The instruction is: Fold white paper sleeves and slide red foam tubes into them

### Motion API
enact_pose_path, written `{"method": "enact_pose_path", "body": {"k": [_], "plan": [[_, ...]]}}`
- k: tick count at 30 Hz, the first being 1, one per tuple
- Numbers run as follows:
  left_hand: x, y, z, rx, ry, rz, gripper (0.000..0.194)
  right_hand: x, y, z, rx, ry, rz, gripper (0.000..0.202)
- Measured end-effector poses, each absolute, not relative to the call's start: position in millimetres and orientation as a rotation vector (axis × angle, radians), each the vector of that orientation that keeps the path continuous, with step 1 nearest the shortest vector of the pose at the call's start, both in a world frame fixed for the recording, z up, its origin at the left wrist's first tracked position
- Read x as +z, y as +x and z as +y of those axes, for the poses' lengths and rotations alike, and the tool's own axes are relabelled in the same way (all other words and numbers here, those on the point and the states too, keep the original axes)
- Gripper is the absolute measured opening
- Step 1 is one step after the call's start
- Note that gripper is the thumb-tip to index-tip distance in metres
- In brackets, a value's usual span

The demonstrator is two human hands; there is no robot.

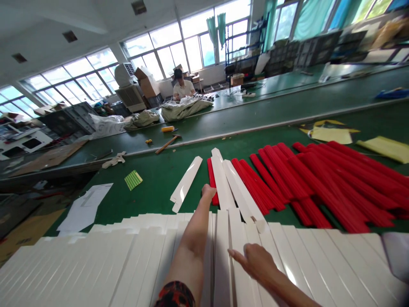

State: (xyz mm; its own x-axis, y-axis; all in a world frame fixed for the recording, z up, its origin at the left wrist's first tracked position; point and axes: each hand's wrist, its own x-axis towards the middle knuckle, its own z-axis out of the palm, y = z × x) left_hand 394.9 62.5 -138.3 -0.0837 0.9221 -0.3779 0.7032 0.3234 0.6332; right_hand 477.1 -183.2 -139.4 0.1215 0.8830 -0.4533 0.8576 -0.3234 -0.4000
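Observation:
My left hand (208, 192) reaches forward over a red strip (211, 175), against the left edge of a long white strip (222, 181). Its fingers look closed, but what they grip is hidden. Nearer to me, my right hand (259, 261) is over a row of white strips (153, 251), palm down. One finger points left, apart from the thumb, and its tip is at the edge of a raised white strip (223, 251). Nothing shows in that hand. A second white strip (243, 192) lies slanted to the right of the first.
Red strips (338, 179) are piled at right. A lone white piece (187, 183), a green-yellow card (133, 180) and paper sheets (86, 207) lie left. Beyond are a hammer (168, 144), an orange roll (168, 128) and a seated person (183, 88).

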Motion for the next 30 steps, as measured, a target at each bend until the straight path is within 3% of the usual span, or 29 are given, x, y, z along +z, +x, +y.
{"method": "enact_pose_path", "body": {"k": [5, 13, 17, 21, 26, 30], "plan": [[-111.2, 377.8, 65.3, 0.321, 1.346, 1.758, 0.037, -132.0, 510.0, -176.8, 1.119, -2.136, -1.681, 0.069], [-25.4, 353.3, 71.2, 0.479, 1.239, 1.51, 0.03, -94.2, 557.1, -153.8, 0.398, -2.138, -1.554, 0.036], [29.3, 348.7, 29.9, 0.514, 1.287, 1.294, 0.026, -43.4, 555.1, -127.1, -0.206, -1.813, -1.793, 0.062], [79.7, 357.2, -24.7, 0.397, 1.31, 1.031, 0.03, 3.3, 555.9, -101.1, -0.504, -1.599, -1.847, 0.079], [98.1, 387.4, -55.9, 0.253, 1.374, 0.677, 0.047, 23.8, 589.8, -104.3, -0.233, -1.327, -1.933, 0.039], [73.8, 412.9, -32.0, 0.354, 1.811, 0.8, 0.066, 33.1, 625.0, -136.9, 0.024, -1.444, -1.51, 0.025]]}}
